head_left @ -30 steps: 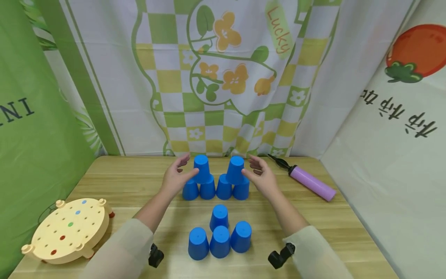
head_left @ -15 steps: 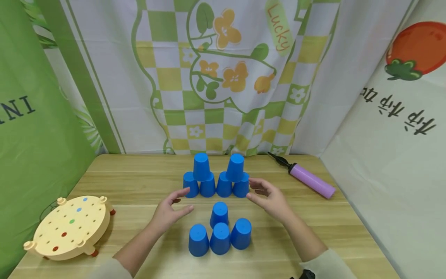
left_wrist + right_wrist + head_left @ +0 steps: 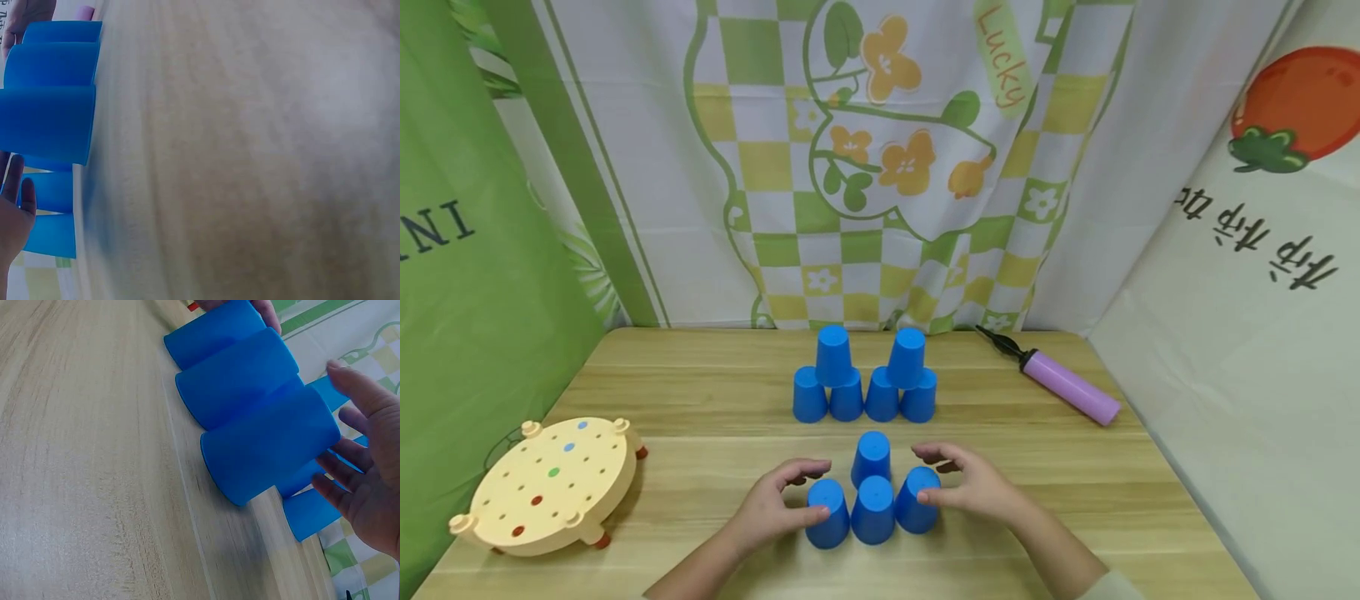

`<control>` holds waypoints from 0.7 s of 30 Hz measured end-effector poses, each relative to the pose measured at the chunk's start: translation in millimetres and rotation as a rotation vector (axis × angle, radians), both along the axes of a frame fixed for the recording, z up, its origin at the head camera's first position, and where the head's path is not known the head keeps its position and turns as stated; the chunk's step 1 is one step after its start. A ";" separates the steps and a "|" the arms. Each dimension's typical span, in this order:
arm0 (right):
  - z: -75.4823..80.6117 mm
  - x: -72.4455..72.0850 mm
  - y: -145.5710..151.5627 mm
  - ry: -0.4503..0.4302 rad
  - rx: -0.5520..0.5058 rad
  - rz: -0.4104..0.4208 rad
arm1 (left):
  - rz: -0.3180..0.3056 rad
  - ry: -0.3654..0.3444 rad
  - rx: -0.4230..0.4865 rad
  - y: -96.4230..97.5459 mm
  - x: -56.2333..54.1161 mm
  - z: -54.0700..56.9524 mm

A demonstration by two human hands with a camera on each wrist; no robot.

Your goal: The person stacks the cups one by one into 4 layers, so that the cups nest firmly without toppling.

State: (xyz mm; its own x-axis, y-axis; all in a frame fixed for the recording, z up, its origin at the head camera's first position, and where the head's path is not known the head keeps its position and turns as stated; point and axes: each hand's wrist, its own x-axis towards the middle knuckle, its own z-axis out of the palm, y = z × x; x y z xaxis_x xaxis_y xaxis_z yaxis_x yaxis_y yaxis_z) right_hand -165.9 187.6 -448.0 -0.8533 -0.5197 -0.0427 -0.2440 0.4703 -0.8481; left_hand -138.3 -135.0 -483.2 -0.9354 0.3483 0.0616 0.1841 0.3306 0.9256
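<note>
Three blue cups stand upside down in a front row: a left cup (image 3: 829,533), a middle cup (image 3: 873,514) and a right cup (image 3: 916,515). A fourth cup (image 3: 872,457) is just behind them. My left hand (image 3: 772,504) curves loosely about the left cup, its thumb in front. On the other side, my right hand (image 3: 973,485) is spread around the right cup (image 3: 269,447); in the right wrist view its fingers look straight and not closed on it. Whether either hand touches its cup I cannot tell.
Farther back, several blue cups (image 3: 808,396) form a row, with two more, an upper left cup (image 3: 833,357) and an upper right cup (image 3: 907,358), bridging pairs. A purple hand pump (image 3: 1071,386) lies at right. A round pegged board (image 3: 553,492) sits at left. Curtains (image 3: 647,167) enclose the table.
Both hands have left the upper cups of the back stack and come down toward me, to the outer cups of the front row. The cups have stayed where they were.
</note>
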 end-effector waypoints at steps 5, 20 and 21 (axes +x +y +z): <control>-1.8 0.5 0.3 -0.014 0.045 0.047 | 0.007 -0.047 0.018 -0.1 0.8 -4.5; 27.9 -11.7 8.1 0.087 0.074 0.031 | 0.028 -0.160 0.041 -0.1 2.7 -6.3; 35.3 -14.9 8.9 0.116 0.063 0.029 | 0.030 -0.162 0.042 -0.2 2.7 -6.3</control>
